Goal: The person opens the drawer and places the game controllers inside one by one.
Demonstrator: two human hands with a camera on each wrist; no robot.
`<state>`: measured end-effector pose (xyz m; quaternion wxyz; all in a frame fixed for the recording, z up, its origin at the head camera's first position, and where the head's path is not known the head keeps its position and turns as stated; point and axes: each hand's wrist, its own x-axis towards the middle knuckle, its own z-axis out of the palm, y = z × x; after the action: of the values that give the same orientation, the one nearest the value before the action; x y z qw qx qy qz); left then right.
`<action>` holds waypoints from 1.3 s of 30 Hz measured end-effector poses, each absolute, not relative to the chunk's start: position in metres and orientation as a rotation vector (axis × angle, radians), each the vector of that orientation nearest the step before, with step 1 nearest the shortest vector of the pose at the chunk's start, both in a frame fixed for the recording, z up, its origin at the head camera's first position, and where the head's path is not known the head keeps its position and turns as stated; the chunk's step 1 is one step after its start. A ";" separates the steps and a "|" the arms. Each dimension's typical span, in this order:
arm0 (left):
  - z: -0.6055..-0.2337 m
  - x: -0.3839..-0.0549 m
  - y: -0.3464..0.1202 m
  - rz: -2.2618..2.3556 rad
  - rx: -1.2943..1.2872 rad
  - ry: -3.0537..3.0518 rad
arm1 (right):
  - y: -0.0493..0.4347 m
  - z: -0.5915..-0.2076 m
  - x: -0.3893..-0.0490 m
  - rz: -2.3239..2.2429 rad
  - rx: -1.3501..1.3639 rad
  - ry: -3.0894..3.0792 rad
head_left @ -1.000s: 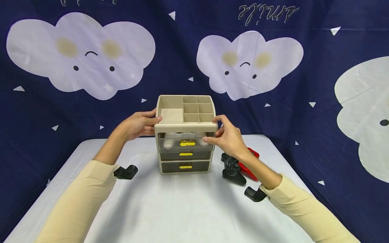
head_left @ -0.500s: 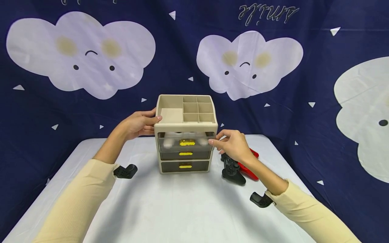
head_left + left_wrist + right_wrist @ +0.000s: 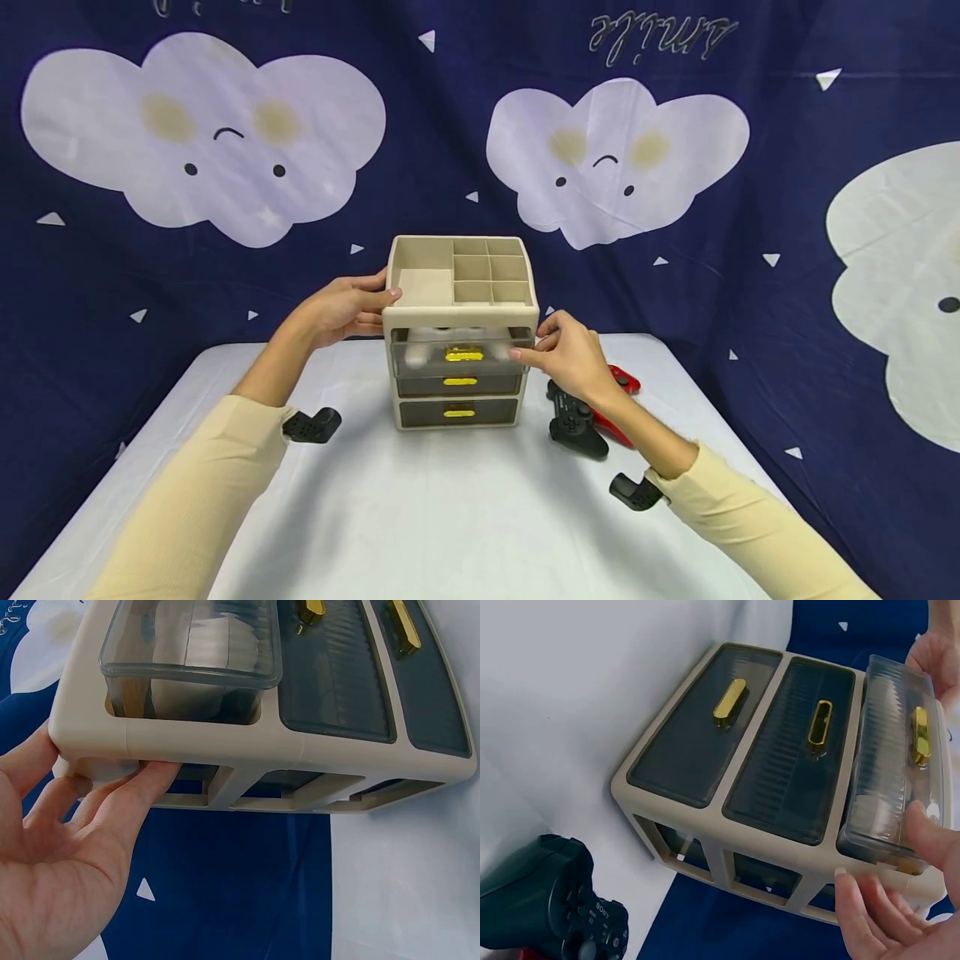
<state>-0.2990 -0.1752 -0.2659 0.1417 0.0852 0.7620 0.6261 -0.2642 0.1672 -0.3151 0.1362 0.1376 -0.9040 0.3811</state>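
Observation:
A beige drawer organizer (image 3: 459,317) stands on the table, with smoky drawers and gold handles. Its clear top drawer (image 3: 427,367) is pulled partway out; the lower drawers sit flush. Through the top drawer's front shows a white object (image 3: 415,354) with two rounded ends, its kind unclear. My left hand (image 3: 339,310) grips the organizer's upper left side, thumb over the rim and fingers against the side wall. At the upper right, my right hand (image 3: 570,354) holds the corner: its thumb (image 3: 930,832) presses the top drawer's front, while its curled fingers touch the organizer's side frame.
A black game controller (image 3: 576,423) lies right of the organizer, with a red controller (image 3: 624,381) partly behind my right forearm. The white-covered table (image 3: 450,517) extends in front. A dark blue cloth with clouds (image 3: 442,167) hangs behind.
My right hand has moved from the organizer's top right rim down to its side, dipping lower and rising slightly again. The left hand and the top drawer look unchanged.

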 end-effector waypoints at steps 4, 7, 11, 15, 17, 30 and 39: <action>-0.267 -0.299 -0.175 1.806 0.241 2.200 | 0.167 -0.317 -0.265 1.157 0.389 -2.615; -0.268 -0.299 -0.176 1.806 0.238 2.207 | 0.166 -0.318 -0.267 1.204 0.395 -2.610; -0.268 -0.298 -0.177 1.806 0.238 2.204 | 0.164 -0.320 -0.268 1.263 0.397 -2.592; -0.267 -0.298 -0.176 1.804 0.243 2.199 | 0.163 -0.323 -0.269 1.303 0.388 -2.577; -0.267 -0.298 -0.176 1.805 0.247 2.200 | 0.163 -0.324 -0.270 1.309 0.381 -2.568; -0.267 -0.299 -0.173 1.794 0.247 2.206 | 0.153 -0.333 -0.282 1.298 0.277 -2.458; -0.266 -0.300 -0.174 1.786 0.239 2.223 | 0.150 -0.332 -0.286 1.276 0.278 -2.436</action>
<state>-0.3002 -0.1739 -0.2659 0.1397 0.0827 0.7692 0.6180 -0.2864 0.1502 -0.3324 0.1878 0.0988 -0.8656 0.4536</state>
